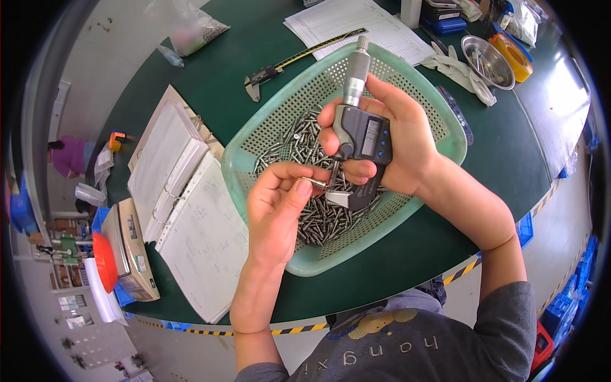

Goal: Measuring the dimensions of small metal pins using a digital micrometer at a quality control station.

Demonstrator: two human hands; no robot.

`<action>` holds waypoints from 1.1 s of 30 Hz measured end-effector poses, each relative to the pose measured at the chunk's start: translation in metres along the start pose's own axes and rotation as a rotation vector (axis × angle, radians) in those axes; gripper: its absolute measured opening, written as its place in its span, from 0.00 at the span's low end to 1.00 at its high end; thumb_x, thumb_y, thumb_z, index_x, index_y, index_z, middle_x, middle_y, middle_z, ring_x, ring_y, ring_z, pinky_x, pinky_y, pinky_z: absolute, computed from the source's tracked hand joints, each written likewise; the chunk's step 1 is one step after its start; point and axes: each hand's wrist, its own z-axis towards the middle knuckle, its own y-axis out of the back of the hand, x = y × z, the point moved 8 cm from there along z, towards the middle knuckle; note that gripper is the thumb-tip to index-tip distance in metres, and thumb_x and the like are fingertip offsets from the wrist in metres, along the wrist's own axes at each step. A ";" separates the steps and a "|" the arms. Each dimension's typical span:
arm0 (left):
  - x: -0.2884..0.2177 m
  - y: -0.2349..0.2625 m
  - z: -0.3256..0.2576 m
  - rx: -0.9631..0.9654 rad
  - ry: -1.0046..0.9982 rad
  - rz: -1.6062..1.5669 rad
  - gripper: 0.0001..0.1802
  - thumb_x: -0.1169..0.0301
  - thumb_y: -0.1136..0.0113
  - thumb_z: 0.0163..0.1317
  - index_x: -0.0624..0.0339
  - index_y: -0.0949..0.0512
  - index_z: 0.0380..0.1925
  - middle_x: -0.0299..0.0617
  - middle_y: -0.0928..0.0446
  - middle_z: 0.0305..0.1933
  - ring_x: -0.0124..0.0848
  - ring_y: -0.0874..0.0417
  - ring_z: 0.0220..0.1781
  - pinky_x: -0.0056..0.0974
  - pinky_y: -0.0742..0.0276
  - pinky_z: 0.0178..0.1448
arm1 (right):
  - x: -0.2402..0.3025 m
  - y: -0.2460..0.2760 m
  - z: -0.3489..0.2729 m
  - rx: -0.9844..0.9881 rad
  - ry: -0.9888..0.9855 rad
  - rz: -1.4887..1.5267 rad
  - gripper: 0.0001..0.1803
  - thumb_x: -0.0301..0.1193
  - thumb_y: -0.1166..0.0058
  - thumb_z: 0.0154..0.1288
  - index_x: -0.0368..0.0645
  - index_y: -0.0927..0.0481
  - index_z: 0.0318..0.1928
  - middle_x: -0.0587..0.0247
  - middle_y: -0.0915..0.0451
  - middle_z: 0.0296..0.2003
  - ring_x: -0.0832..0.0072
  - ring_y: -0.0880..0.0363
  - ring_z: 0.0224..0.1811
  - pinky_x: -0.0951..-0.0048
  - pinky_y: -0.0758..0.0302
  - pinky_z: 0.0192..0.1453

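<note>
Green bench (445,210), pin basket (439,114), left hand (277,210) pinching pin (315,183), right hand (398,140) clamped on micrometer (359,130), caliper (280,67) beyond

A green-topped workbench (210,70) stands on pale grey floor (83,51).

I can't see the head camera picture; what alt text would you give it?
Seen from above, a person's right hand holds a digital micrometer while the left hand pinches a small metal pin at its jaws. Below them sits a green perforated basket of similar pins on a dark green table, with open binders and a caliper nearby.
</note>
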 end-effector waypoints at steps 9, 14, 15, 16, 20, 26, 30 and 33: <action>0.002 0.000 0.000 -0.011 0.024 -0.017 0.07 0.75 0.48 0.60 0.66 0.30 0.37 0.47 0.24 0.39 0.27 0.24 0.39 0.32 0.28 0.48 | 0.002 0.000 0.000 0.023 0.034 -0.015 0.30 0.51 0.79 0.65 0.38 0.30 0.37 0.56 0.26 0.25 0.76 0.38 0.10 0.77 0.38 0.16; 0.003 0.001 0.000 -0.013 0.030 -0.011 0.08 0.75 0.48 0.60 0.66 0.30 0.37 0.47 0.24 0.40 0.27 0.24 0.39 0.32 0.28 0.47 | 0.002 -0.003 0.001 0.041 0.039 -0.005 0.31 0.54 0.77 0.64 0.38 0.29 0.35 0.56 0.26 0.25 0.77 0.38 0.10 0.79 0.38 0.14; 0.003 0.002 -0.001 -0.014 0.030 -0.011 0.08 0.75 0.48 0.60 0.66 0.30 0.37 0.47 0.24 0.40 0.27 0.24 0.39 0.32 0.28 0.47 | 0.001 -0.003 0.001 0.041 0.038 -0.005 0.31 0.54 0.77 0.64 0.38 0.29 0.35 0.56 0.26 0.25 0.77 0.38 0.10 0.79 0.38 0.14; 0.004 0.002 0.000 -0.002 0.032 -0.017 0.08 0.75 0.48 0.60 0.66 0.30 0.37 0.48 0.24 0.40 0.27 0.24 0.39 0.32 0.27 0.47 | 0.001 -0.002 0.001 0.040 0.043 -0.006 0.31 0.55 0.74 0.64 0.38 0.29 0.35 0.55 0.26 0.24 0.77 0.38 0.10 0.79 0.38 0.14; 0.005 -0.001 0.000 0.016 0.064 -0.002 0.07 0.74 0.48 0.59 0.64 0.30 0.37 0.45 0.25 0.40 0.34 0.24 0.42 0.36 0.31 0.49 | 0.005 0.001 0.000 -0.007 0.088 -0.070 0.31 0.57 0.68 0.62 0.39 0.28 0.33 0.55 0.26 0.22 0.78 0.37 0.10 0.81 0.38 0.13; 0.001 0.001 0.000 -0.041 0.023 0.032 0.08 0.74 0.49 0.59 0.64 0.28 0.38 0.44 0.25 0.40 0.31 0.25 0.43 0.34 0.31 0.49 | 0.006 0.000 0.002 -0.008 0.092 -0.092 0.31 0.57 0.67 0.62 0.39 0.28 0.33 0.57 0.26 0.22 0.79 0.37 0.10 0.81 0.39 0.13; 0.001 0.026 -0.001 -0.204 -0.037 0.043 0.09 0.72 0.48 0.60 0.63 0.27 0.39 0.39 0.25 0.38 0.28 0.25 0.43 0.32 0.31 0.48 | 0.010 0.006 -0.001 -0.095 0.143 -0.134 0.31 0.57 0.68 0.62 0.38 0.28 0.34 0.58 0.26 0.23 0.78 0.37 0.11 0.80 0.38 0.15; 0.003 0.021 0.000 -0.173 -0.003 -0.101 0.09 0.75 0.47 0.59 0.65 0.26 0.39 0.40 0.24 0.36 0.27 0.24 0.39 0.31 0.30 0.46 | 0.013 0.012 -0.001 -0.195 0.195 -0.180 0.31 0.56 0.69 0.63 0.38 0.28 0.36 0.58 0.25 0.23 0.78 0.37 0.11 0.80 0.38 0.16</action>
